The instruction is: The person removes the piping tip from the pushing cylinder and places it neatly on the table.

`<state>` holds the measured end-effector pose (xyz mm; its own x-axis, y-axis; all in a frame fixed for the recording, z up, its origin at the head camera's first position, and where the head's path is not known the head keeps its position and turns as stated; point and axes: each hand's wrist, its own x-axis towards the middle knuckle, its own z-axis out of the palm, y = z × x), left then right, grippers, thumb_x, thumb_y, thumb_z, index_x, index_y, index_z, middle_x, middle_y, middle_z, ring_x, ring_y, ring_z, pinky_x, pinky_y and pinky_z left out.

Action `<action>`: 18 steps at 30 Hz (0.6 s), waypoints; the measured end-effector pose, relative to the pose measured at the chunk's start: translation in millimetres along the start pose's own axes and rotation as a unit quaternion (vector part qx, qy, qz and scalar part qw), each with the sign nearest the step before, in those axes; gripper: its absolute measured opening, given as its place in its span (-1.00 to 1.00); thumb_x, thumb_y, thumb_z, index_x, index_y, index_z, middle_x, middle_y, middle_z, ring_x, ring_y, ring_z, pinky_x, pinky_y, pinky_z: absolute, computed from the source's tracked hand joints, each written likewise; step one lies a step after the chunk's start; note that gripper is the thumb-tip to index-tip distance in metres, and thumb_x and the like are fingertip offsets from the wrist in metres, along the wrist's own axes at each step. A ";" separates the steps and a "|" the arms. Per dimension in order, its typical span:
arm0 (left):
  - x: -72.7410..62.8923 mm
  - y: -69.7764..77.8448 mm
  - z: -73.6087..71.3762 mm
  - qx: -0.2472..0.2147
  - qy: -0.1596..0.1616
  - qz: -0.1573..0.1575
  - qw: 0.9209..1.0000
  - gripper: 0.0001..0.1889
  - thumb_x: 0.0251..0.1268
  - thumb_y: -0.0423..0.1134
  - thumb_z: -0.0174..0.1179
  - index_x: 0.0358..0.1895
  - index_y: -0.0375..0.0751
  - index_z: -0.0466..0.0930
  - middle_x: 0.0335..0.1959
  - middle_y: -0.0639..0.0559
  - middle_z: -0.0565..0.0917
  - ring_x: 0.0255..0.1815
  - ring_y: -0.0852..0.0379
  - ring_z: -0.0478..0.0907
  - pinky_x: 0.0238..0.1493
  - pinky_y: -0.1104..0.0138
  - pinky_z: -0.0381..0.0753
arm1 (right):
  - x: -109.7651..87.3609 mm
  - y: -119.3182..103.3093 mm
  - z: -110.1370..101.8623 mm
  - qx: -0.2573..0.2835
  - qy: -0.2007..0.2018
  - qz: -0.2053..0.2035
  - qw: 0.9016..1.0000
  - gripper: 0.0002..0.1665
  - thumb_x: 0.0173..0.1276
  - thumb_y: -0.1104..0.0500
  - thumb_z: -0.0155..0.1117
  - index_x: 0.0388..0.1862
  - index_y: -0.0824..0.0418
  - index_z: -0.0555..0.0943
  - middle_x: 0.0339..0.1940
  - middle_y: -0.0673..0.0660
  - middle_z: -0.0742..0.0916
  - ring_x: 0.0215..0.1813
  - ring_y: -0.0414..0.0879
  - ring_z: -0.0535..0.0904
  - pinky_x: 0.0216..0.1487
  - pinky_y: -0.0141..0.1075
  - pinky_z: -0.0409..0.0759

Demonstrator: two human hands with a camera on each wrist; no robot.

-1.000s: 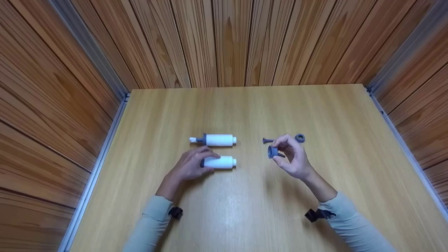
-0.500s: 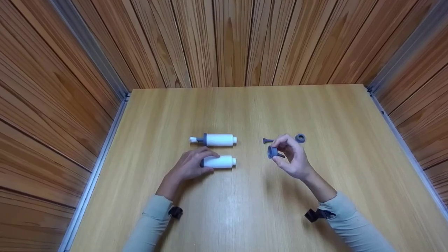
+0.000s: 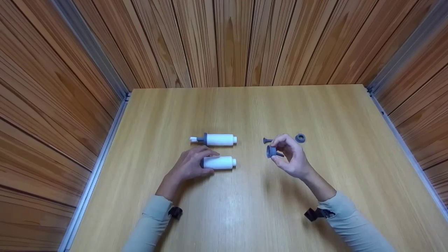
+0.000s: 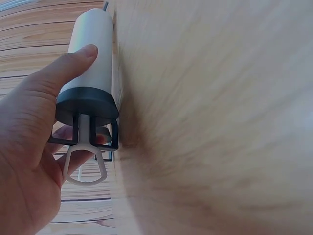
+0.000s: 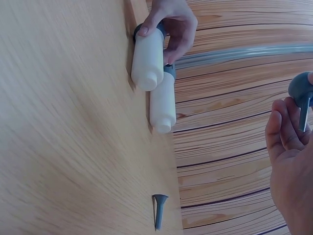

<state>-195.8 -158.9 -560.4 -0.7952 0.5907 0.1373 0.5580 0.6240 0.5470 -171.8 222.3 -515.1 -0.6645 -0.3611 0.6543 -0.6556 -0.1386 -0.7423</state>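
Observation:
My left hand (image 3: 191,163) grips the dark collar end of the nearer white syringe (image 3: 220,162), which lies on its side. In the left wrist view the thumb presses on the white barrel, and a white ring handle (image 4: 85,181) sticks out behind the dark finger grips. The farther white syringe (image 3: 220,139) lies parallel, just beyond that hand. To the right, my right hand (image 3: 294,161) pinches a blue-grey funnel-shaped nozzle (image 3: 271,151) above the table, its cup facing left and its thin spout towards the palm.
A small dark flared nozzle (image 3: 266,140) lies behind the right hand, partly hidden by its fingers. Beside it sits a dark ring-shaped cap (image 3: 300,141). Wood-plank walls (image 3: 231,45) and metal rails (image 3: 94,175) border the wooden table (image 3: 238,217).
The right hand has shifted very slightly left with the funnel-shaped nozzle. The left hand stays on the nearer syringe, and the other things lie where they were.

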 end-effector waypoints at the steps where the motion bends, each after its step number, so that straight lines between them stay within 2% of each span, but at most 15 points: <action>1: 0.1 0.0 0.0 0.001 0.000 0.000 1.000 -0.47 0.36 -0.15 0.63 0.37 0.02 0.76 0.44 -0.14 0.74 0.49 -0.22 0.69 0.46 -0.18 0.70 | 0.2 0.0 0.0 0.000 -0.001 -0.001 1.000 -0.54 0.07 0.75 0.18 0.01 0.71 0.41 0.05 -0.17 0.73 0.03 -0.36 0.73 0.12 -0.49 0.76; 7: -0.1 0.7 0.1 0.008 -0.005 0.000 1.000 -0.49 0.37 -0.13 0.63 0.37 0.02 0.78 0.41 -0.12 0.76 0.48 -0.22 0.69 0.47 -0.19 0.70 | 0.2 0.6 0.8 -0.006 -0.007 0.001 1.000 -0.54 0.09 0.75 0.20 0.03 0.71 0.42 0.07 -0.17 0.72 0.05 -0.35 0.73 0.14 -0.49 0.77; 9: -0.6 0.9 0.1 0.006 -0.004 0.000 1.000 -0.49 0.38 -0.13 0.62 0.37 0.03 0.78 0.41 -0.12 0.76 0.47 -0.22 0.69 0.46 -0.20 0.69 | -0.5 1.0 0.7 -0.009 -0.008 0.007 1.000 -0.58 0.18 0.71 0.25 0.04 0.71 0.43 0.07 -0.18 0.73 0.03 -0.33 0.73 0.14 -0.48 0.77; 13: -1.5 1.4 0.4 0.006 0.003 0.001 1.000 -0.48 0.36 -0.13 0.64 0.36 0.04 0.78 0.41 -0.11 0.76 0.47 -0.22 0.68 0.46 -0.19 0.70 | -2.5 3.9 0.6 -0.013 -0.008 0.021 1.000 -0.61 0.43 0.49 0.40 0.07 0.70 0.46 0.07 -0.17 0.74 -0.02 -0.22 0.73 0.14 -0.47 0.78; 16: -1.8 2.4 1.1 0.015 0.011 0.005 1.000 -0.48 0.32 -0.12 0.66 0.34 0.04 0.80 0.37 -0.09 0.78 0.44 -0.19 0.70 0.44 -0.17 0.72 | -4.9 7.1 1.4 -0.012 -0.004 0.031 0.999 -0.56 0.49 0.38 0.46 0.07 0.70 0.47 0.06 -0.17 0.75 -0.03 -0.18 0.74 0.14 -0.46 0.78; 18: -2.1 3.1 1.8 0.021 0.016 0.007 1.000 -0.47 0.31 -0.10 0.67 0.34 0.04 0.80 0.34 -0.07 0.79 0.43 -0.18 0.70 0.43 -0.17 0.72 | -6.7 9.4 2.5 -0.010 -0.001 0.034 0.999 -0.59 0.46 0.44 0.45 0.06 0.71 0.47 0.06 -0.16 0.75 -0.02 -0.20 0.74 0.14 -0.46 0.79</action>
<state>-192.0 -157.3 -560.4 -0.7936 0.5838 0.1713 0.5785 0.6367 0.5098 -172.7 221.1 -526.8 -0.7077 -0.3702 0.6018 -0.6158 -0.0944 -0.7822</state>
